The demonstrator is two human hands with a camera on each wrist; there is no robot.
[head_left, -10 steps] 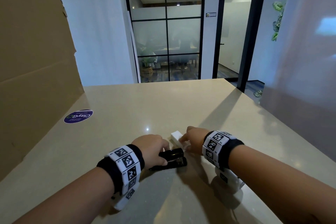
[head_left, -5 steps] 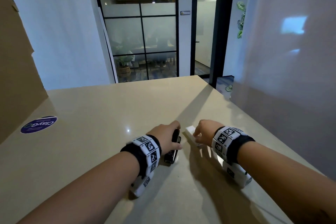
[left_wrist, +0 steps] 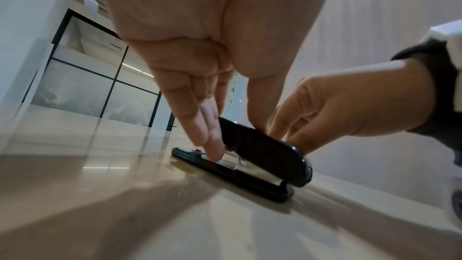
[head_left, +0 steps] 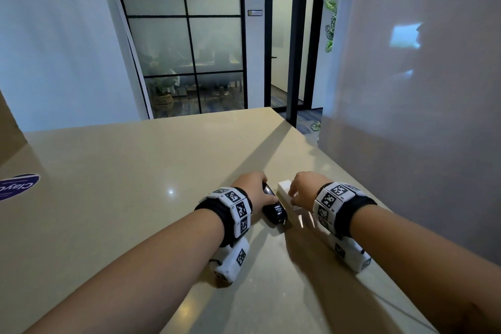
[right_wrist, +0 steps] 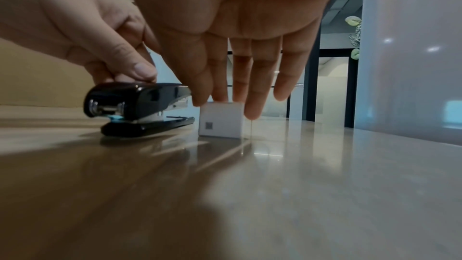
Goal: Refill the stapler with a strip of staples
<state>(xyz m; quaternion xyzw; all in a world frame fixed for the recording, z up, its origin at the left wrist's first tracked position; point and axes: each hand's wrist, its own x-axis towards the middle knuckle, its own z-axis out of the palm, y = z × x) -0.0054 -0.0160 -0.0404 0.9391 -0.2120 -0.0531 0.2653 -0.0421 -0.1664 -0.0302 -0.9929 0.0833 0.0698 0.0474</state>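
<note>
A person's two hands work side by side on a beige counter (head_left: 113, 171), near its right edge, in an office with a black-framed glass partition (head_left: 187, 43) behind. The left hand (head_left: 253, 190) holds a black stapler (head_left: 273, 207) that lies flat on the counter with its hinged back end toward the camera: seen from the left wrist, the thumb comes down on the far side of the top arm while the fingers (left_wrist: 207, 135) reach down its near side to the base, so the hand is grasping the stapler. The stapler's top arm is down, not swung open.

Just to the right, almost touching the stapler, stands a small white staple box (head_left: 287, 194). The right hand (head_left: 305, 188) is over it; from the right wrist, the thumb and forefinger rest on the box's top edge and the other fingers hang down beside it, nearly straight. Whether they pinch the box or only touch it cannot be told.

Both wrists wear black bands with white blocks printed in square black markers (head_left: 235, 205). A round purple sticker (head_left: 17, 187) lies at the counter's far left, by a sheet of brown cardboard (head_left: 9, 127).
</note>
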